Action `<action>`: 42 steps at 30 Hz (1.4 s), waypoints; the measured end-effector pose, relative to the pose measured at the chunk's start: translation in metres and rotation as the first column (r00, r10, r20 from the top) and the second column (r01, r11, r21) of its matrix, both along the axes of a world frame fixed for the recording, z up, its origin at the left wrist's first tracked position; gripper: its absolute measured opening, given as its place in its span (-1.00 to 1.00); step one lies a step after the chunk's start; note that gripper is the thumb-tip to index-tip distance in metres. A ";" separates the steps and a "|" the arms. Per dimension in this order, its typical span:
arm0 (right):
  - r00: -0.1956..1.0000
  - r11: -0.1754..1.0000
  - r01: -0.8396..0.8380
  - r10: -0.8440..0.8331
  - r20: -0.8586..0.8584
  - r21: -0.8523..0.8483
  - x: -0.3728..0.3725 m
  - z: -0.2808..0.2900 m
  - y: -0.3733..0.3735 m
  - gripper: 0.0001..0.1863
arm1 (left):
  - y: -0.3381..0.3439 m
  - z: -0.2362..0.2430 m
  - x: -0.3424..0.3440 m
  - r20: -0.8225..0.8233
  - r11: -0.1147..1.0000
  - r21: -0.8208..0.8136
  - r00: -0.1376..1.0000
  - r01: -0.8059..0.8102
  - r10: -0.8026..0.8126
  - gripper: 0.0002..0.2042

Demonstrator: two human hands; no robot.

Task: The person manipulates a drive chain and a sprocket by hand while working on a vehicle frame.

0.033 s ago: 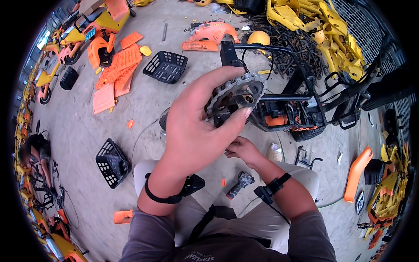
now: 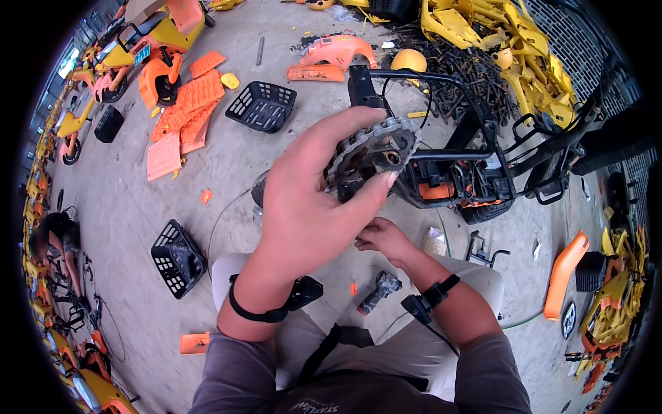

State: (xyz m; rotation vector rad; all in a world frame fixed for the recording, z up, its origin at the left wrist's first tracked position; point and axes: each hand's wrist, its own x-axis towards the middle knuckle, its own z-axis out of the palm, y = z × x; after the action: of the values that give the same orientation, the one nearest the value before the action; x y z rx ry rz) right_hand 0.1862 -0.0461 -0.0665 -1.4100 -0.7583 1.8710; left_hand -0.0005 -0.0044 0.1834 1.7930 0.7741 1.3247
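My left hand (image 2: 310,193) is raised in the middle of the view. Its fingers and thumb are wrapped round a chainring (image 2: 376,148) with a chain along its teeth and a dark crank end at its centre. Lower and to the right is my right hand (image 2: 387,240), its fingers curled in close behind the left wrist. Whatever those fingers hold, if anything, does not show. Just beyond the chainring lies a black scooter frame (image 2: 448,152) with exposed wiring. A cordless power tool (image 2: 378,292) rests on the floor between my legs.
Black baskets (image 2: 262,105) lie on the floor ahead and to the left. Orange panels (image 2: 183,110) and yellow body parts (image 2: 476,27) are piled farther off. An orange curved cover (image 2: 565,276) lies at right. Another person (image 2: 62,238) crouches at far left, near parked scooters.
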 end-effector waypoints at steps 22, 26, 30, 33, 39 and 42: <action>0.992 0.989 0.123 -0.123 -0.003 0.085 -0.008 -0.013 0.001 -0.58 | 0.004 -0.008 0.006 -0.041 0.999 0.038 0.999 -0.001 0.002 -0.46; 0.996 0.991 0.086 -0.086 -0.004 0.101 -0.009 -0.013 0.006 -0.57 | 0.004 -0.009 0.006 -0.031 1.000 0.023 0.999 -0.013 0.014 -0.46; 0.998 0.994 0.060 -0.060 0.003 0.095 -0.012 -0.012 0.008 -0.56 | 0.005 -0.009 0.006 -0.021 1.000 0.015 1.000 -0.017 0.018 -0.46; 0.993 0.990 0.113 -0.111 -0.032 0.079 -0.009 -0.011 0.010 -0.55 | 0.006 -0.009 0.005 -0.030 0.999 0.029 0.999 -0.030 0.031 -0.46; 0.991 0.992 0.120 -0.117 -0.072 0.034 -0.008 -0.003 0.011 -0.55 | 0.005 -0.008 0.004 -0.019 0.999 0.003 0.999 -0.031 0.032 -0.46; 0.988 0.994 0.112 -0.111 -0.109 0.007 -0.008 0.005 0.010 -0.55 | 0.004 -0.008 0.004 -0.032 0.999 0.009 0.999 -0.035 0.035 -0.46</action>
State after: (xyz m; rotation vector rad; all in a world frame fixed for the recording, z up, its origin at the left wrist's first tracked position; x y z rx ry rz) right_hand 0.1778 -0.0363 -0.0611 -1.3036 -0.6243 1.8363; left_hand 0.0031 -0.0005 0.1750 1.8195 0.8218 1.3259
